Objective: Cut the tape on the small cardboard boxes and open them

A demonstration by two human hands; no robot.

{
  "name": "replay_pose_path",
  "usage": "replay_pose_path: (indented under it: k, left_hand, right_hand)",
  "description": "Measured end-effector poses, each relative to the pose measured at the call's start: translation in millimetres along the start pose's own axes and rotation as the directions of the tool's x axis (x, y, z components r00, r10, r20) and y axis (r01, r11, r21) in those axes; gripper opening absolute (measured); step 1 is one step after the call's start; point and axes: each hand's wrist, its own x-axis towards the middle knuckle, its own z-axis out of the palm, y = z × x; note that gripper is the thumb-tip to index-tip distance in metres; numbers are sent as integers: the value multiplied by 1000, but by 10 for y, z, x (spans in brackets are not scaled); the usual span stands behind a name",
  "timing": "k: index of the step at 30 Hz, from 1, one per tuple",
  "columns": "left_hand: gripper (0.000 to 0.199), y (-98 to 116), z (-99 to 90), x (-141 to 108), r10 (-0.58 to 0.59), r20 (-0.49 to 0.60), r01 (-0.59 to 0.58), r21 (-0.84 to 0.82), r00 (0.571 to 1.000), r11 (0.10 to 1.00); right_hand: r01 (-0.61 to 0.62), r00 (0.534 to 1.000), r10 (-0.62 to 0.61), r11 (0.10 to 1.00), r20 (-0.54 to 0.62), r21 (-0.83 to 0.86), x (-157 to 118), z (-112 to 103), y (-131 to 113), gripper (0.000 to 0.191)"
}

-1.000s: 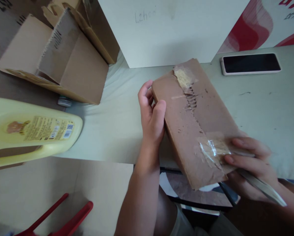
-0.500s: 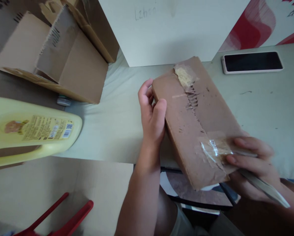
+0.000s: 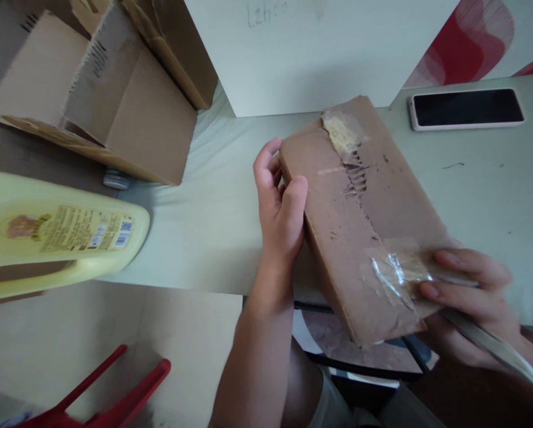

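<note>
A brown cardboard box (image 3: 382, 202) is held tilted in both hands above the table's front edge. Its upper face has a torn seam with exposed corrugation, a pale scuffed patch near the far end and shiny clear tape (image 3: 398, 273) near the close end. My left hand (image 3: 282, 208) is closed on the box's left side, thumb on the edge. At the near right corner, my right hand (image 3: 476, 303) is closed, its fingertips pressing the taped face. A slim grey tool (image 3: 494, 345) with a tapering end also sits in that hand; its kind is partly hidden.
Left on the table are a yellow jug-like bottle (image 3: 92, 229) lying down and an open cardboard carton (image 3: 150, 119). A white box (image 3: 320, 59) stands behind, a phone (image 3: 467, 110) lies right. Below left is a red object with two arms (image 3: 132, 395).
The box and both hands appear slightly farther right in view, and the phone and white box shift right too. Both hands keep the same hold.
</note>
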Motion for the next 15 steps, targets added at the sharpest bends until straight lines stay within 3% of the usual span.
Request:
replay_pose_path:
  k: [4,15]
  left_hand:
    - [51,23,1,-7,-15,6,15,5,1000,1000]
    - [51,41,19,-17,-25,10,25,5,1000,1000]
  right_hand:
    - [100,995,-100,994,-5,31,26,-12,20,14]
    - [51,996,-50,999,-73,13,17,48,12,20]
